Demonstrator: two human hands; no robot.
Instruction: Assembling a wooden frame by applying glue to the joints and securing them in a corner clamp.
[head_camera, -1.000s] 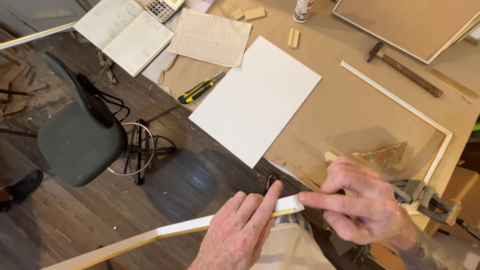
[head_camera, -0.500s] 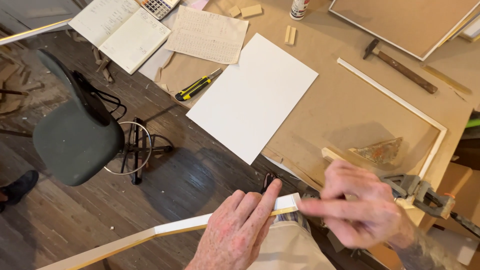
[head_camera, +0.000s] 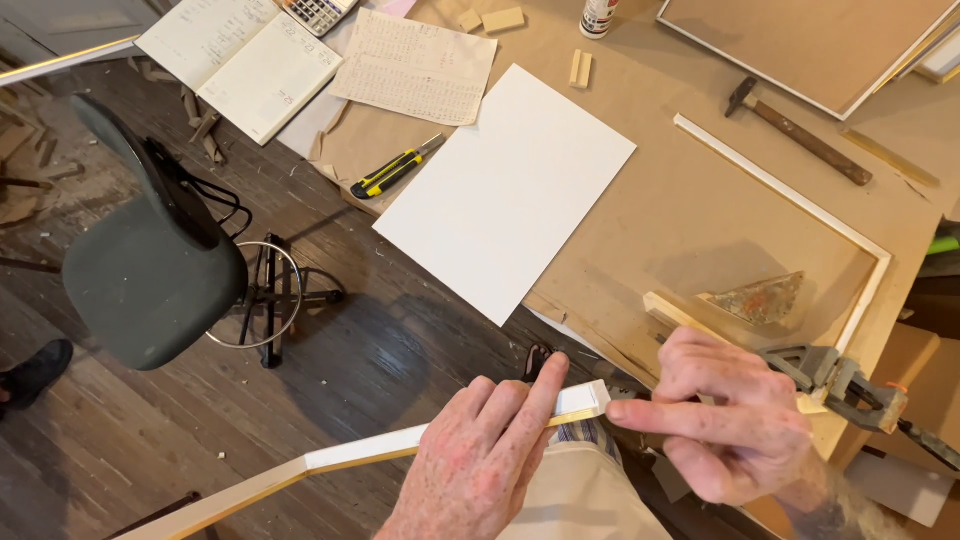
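Fingers of the left hand (head_camera: 480, 455) are laid flat along a long white moulding strip (head_camera: 400, 447) with a gilt lower edge, the forefinger stretched to its cut end, so that the strip is pinned and steadied; it is held out over the dark plank floor (head_camera: 380, 370), just off the near edge of the workbench (head_camera: 700, 220). Fingers of the right hand (head_camera: 735, 420) are drawn in narrow, the forefinger extended to touch that same cut end, apparently to feel the face of the cut. Just beyond the right hand, a metal corner clamp (head_camera: 835, 380) is fixed at the bench edge, and a partly assembled white frame (head_camera: 800, 205) is laid on the brown board. Further out: a white rectangular sheet (head_camera: 505, 190); a yellow-and-black utility knife (head_camera: 395, 170); a hammer (head_camera: 795, 130); small wood blocks (head_camera: 580, 68). Paper items are grouped at the far left corner: an open notebook (head_camera: 240, 60), a handwritten sheet (head_camera: 415, 68), a calculator (head_camera: 315, 12). A white glue bottle (head_camera: 598, 15) stands at the top edge. A green swivel chair (head_camera: 150, 260) is parked on the floor.
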